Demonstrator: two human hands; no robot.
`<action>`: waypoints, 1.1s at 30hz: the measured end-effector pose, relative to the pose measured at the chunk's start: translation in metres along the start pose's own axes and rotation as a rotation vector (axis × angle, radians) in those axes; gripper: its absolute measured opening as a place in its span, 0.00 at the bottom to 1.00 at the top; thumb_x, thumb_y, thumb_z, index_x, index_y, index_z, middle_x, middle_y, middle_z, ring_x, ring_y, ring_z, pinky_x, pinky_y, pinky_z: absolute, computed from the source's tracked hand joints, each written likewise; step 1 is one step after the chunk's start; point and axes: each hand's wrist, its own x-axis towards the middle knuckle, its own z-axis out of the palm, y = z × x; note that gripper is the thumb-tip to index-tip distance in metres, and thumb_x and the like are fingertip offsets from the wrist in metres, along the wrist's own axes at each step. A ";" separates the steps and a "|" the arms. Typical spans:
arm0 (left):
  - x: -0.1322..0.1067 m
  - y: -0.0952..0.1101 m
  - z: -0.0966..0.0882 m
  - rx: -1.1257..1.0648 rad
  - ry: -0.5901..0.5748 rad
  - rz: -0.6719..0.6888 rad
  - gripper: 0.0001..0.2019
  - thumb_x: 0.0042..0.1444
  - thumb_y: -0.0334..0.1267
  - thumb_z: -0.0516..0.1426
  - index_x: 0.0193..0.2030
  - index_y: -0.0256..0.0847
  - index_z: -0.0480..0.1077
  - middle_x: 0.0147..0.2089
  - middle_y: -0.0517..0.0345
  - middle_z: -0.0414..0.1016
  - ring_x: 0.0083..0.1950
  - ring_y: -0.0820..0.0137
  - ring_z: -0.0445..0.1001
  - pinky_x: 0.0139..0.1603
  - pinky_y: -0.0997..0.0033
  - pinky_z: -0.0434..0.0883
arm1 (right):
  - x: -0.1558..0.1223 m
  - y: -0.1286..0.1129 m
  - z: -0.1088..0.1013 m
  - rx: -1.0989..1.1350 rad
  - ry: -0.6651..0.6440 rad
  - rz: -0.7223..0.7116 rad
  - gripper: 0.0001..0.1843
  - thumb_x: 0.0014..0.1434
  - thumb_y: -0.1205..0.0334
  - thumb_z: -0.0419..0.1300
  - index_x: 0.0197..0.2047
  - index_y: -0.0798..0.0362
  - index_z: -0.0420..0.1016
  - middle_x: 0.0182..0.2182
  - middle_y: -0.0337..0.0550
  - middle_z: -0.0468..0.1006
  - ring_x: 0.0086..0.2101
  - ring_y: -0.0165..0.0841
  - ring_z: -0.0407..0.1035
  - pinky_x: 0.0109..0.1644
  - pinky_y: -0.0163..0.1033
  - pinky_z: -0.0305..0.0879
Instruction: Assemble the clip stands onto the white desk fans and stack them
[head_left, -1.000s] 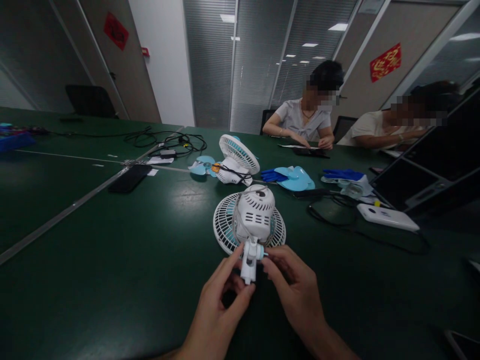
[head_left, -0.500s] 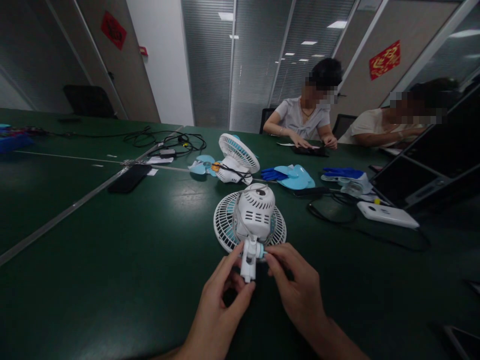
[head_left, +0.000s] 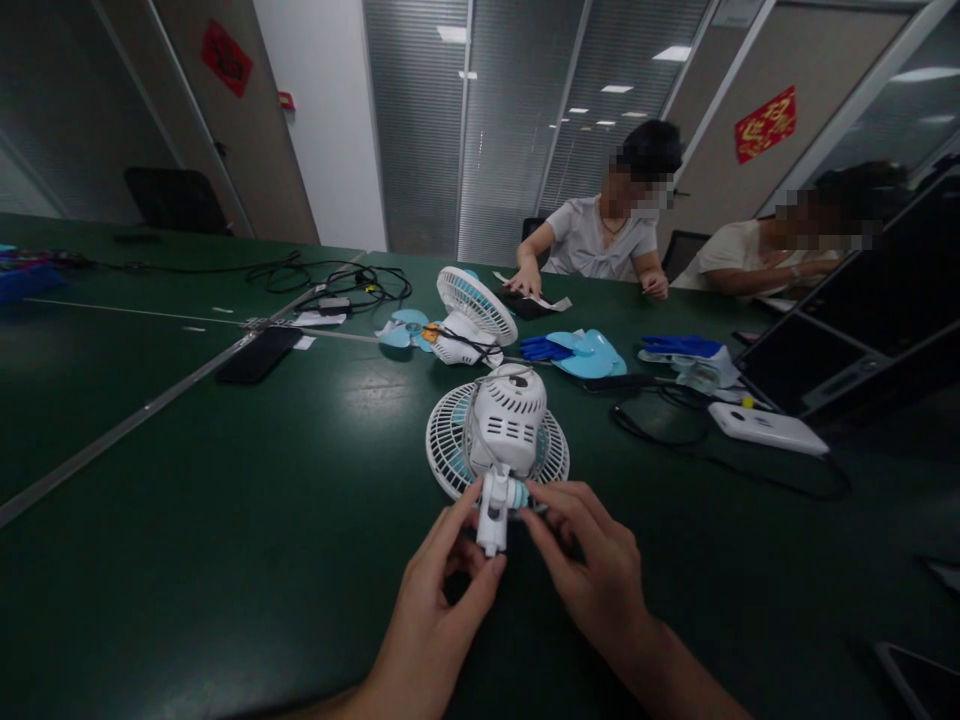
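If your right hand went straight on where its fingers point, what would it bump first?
Probably the light blue knob: the right hand's fingertips are right at it, maybe touching. The white bracket is just beyond. Depth is hard to judge.

Your left hand point(head_left: 439, 595) holds the white plastic bracket point(head_left: 492, 520) of a white, round-caged fan point(head_left: 510, 415) lying cage-down on the dark green bench point(head_left: 225, 540). Your right hand point(head_left: 592, 560) seems to pinch its pale blue knob point(head_left: 518, 494), though the fingertips partly hide the contact. Beyond, a second white fan point(head_left: 474, 322) sits near light-blue plastic blades point(head_left: 592, 355).
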 end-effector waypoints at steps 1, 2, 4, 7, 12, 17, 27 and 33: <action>0.000 0.000 0.000 -0.001 0.001 -0.001 0.32 0.64 0.45 0.63 0.74 0.47 0.64 0.58 0.51 0.75 0.49 0.65 0.75 0.53 0.64 0.72 | 0.001 0.000 0.001 0.007 -0.010 0.006 0.12 0.73 0.66 0.60 0.57 0.46 0.75 0.45 0.43 0.81 0.38 0.33 0.78 0.39 0.37 0.73; 0.000 0.000 0.000 -0.004 -0.003 -0.002 0.32 0.64 0.45 0.63 0.74 0.47 0.63 0.59 0.50 0.75 0.50 0.65 0.75 0.54 0.64 0.72 | 0.003 0.000 0.003 0.020 -0.018 0.022 0.09 0.74 0.66 0.59 0.54 0.47 0.76 0.44 0.43 0.81 0.39 0.34 0.79 0.41 0.38 0.73; 0.000 0.000 0.001 -0.011 -0.007 -0.006 0.33 0.64 0.45 0.63 0.74 0.47 0.63 0.59 0.50 0.75 0.50 0.64 0.75 0.53 0.64 0.72 | 0.007 -0.001 0.008 0.044 -0.029 0.066 0.09 0.75 0.65 0.55 0.43 0.49 0.77 0.37 0.41 0.80 0.36 0.34 0.78 0.39 0.38 0.71; 0.000 0.000 0.002 -0.015 -0.003 -0.001 0.33 0.63 0.45 0.64 0.74 0.46 0.64 0.57 0.50 0.76 0.49 0.64 0.75 0.53 0.64 0.73 | 0.010 -0.005 0.012 0.058 -0.030 0.112 0.15 0.76 0.65 0.53 0.36 0.49 0.73 0.29 0.37 0.75 0.28 0.31 0.73 0.32 0.37 0.67; 0.001 0.000 0.003 -0.030 0.001 0.009 0.32 0.63 0.46 0.64 0.73 0.48 0.65 0.58 0.51 0.77 0.49 0.65 0.76 0.53 0.64 0.73 | 0.003 -0.007 0.007 0.056 0.001 0.063 0.13 0.70 0.68 0.59 0.57 0.48 0.71 0.40 0.40 0.78 0.27 0.28 0.71 0.29 0.33 0.68; 0.001 0.001 0.002 -0.016 0.010 0.001 0.33 0.63 0.45 0.64 0.74 0.47 0.64 0.58 0.50 0.76 0.48 0.66 0.75 0.51 0.66 0.74 | 0.005 -0.003 0.003 0.044 -0.016 0.033 0.07 0.71 0.67 0.61 0.50 0.47 0.75 0.42 0.41 0.79 0.33 0.31 0.76 0.35 0.35 0.71; 0.000 0.001 0.001 -0.019 0.007 0.011 0.32 0.64 0.46 0.64 0.73 0.49 0.65 0.57 0.50 0.77 0.48 0.65 0.76 0.51 0.66 0.75 | -0.002 -0.005 0.005 0.067 0.037 0.045 0.15 0.69 0.67 0.63 0.57 0.47 0.72 0.43 0.42 0.79 0.26 0.28 0.73 0.28 0.34 0.70; 0.000 0.002 0.002 0.021 0.016 0.002 0.32 0.64 0.45 0.64 0.74 0.47 0.65 0.56 0.50 0.77 0.46 0.65 0.75 0.49 0.66 0.74 | 0.014 -0.006 0.008 0.094 0.046 0.124 0.11 0.74 0.65 0.57 0.41 0.49 0.79 0.32 0.39 0.80 0.28 0.31 0.75 0.31 0.34 0.72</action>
